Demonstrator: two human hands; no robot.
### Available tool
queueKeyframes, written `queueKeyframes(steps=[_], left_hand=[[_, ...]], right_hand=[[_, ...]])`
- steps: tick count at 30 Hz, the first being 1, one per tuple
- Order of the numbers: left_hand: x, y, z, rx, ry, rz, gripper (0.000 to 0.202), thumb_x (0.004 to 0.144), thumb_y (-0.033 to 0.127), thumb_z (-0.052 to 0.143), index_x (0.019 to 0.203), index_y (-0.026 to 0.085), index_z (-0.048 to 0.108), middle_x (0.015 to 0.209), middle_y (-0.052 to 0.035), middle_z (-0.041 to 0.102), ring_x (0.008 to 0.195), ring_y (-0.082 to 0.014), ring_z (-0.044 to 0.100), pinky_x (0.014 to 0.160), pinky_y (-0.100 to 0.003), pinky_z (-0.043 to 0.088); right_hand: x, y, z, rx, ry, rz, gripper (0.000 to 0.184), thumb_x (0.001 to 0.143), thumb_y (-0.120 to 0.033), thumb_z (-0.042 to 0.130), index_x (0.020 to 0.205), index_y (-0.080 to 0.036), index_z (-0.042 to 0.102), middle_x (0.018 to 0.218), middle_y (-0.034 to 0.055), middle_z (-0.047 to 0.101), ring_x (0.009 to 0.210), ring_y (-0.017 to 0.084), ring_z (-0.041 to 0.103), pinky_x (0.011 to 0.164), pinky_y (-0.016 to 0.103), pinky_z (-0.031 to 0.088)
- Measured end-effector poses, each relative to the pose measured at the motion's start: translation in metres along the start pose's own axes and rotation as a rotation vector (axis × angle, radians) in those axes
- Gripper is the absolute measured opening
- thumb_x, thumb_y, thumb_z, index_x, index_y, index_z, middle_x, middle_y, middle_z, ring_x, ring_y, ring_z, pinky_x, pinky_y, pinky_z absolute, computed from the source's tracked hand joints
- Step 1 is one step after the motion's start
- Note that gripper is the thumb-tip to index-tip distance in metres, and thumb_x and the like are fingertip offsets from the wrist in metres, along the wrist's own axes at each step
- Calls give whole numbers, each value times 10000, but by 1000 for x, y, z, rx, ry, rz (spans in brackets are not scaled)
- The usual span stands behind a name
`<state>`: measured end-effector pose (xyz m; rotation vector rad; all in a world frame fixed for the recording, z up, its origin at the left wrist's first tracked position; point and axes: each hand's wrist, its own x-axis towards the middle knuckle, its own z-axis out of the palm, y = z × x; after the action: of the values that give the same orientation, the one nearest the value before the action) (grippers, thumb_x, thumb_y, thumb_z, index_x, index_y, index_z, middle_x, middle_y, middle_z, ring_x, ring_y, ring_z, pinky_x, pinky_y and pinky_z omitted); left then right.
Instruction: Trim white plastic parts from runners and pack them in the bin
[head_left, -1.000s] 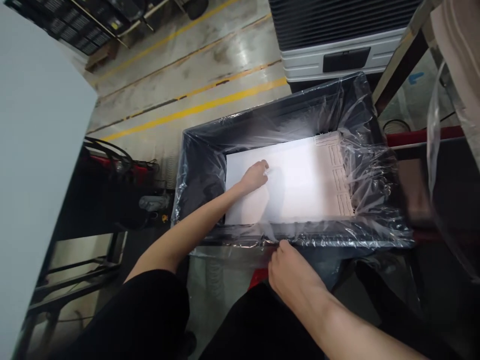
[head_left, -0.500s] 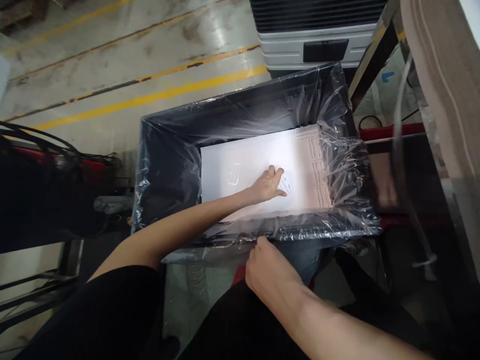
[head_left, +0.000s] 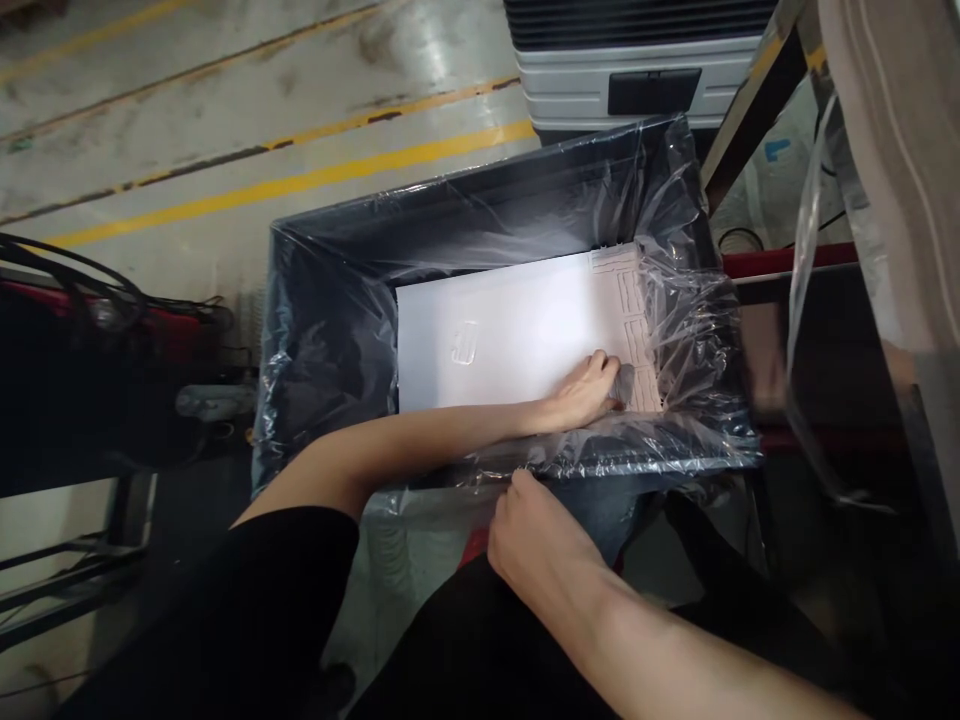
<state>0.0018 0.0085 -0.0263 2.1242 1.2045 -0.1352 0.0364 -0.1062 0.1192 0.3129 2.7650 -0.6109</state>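
Note:
A dark bin (head_left: 322,240) lined with a clear plastic bag (head_left: 697,340) stands in front of me. Inside lies a pale flat panel (head_left: 495,310) with a raised oblong mark and a row of outlined shapes along its right side. My left hand (head_left: 589,390) reaches over the near rim to the panel's near right part. Its fingers are bent and closed, with a dark patch beside the tips; whatever they hold is hidden. Just outside the near rim, my right hand (head_left: 532,520) is closed on the edge of the plastic bag.
Behind the bin stands a grey ribbed case (head_left: 562,85). Yellow lines cross the concrete floor (head_left: 315,100). Dark equipment with cables (head_left: 75,270) is at left. On the right are a metal post (head_left: 750,110), a hanging beige sheet (head_left: 900,150) and a strip of plastic.
My left hand has moved right and nearer to me across the panel, and its spread fingers have closed. My right hand stays at the near rim. The view has shifted slightly.

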Motion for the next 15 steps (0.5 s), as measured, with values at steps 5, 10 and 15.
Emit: queueKeyframes(steps=[5, 10, 15], left_hand=[[-1, -1, 1, -5, -3, 18, 460, 935, 326, 698, 1329, 170, 519, 1374, -181, 531, 1215, -337, 607, 1080, -498, 573], [-2, 2, 4, -18, 5, 17, 460, 945, 331, 688, 1329, 139, 523, 1379, -195, 524, 1202, -329, 611, 1066, -480, 577], [-3, 1, 2, -25, 6, 4, 486, 943, 367, 719, 1345, 172, 527, 1391, -155, 547, 1197, -294, 619, 1065, -425, 572]], right_hand=[[-1, 2, -6, 29, -53, 27, 196, 1043, -195, 622, 1066, -200, 816, 935, 111, 787, 888, 241, 694, 911, 411, 512], [-1, 1, -5, -13, -74, 18, 174, 1032, -188, 647, 1060, -194, 819, 958, 111, 794, 875, 238, 695, 900, 410, 516], [0, -2, 9, 1, 72, 6, 184, 1038, -218, 645, 1001, -192, 823, 877, 109, 783, 845, 244, 702, 899, 431, 529]])
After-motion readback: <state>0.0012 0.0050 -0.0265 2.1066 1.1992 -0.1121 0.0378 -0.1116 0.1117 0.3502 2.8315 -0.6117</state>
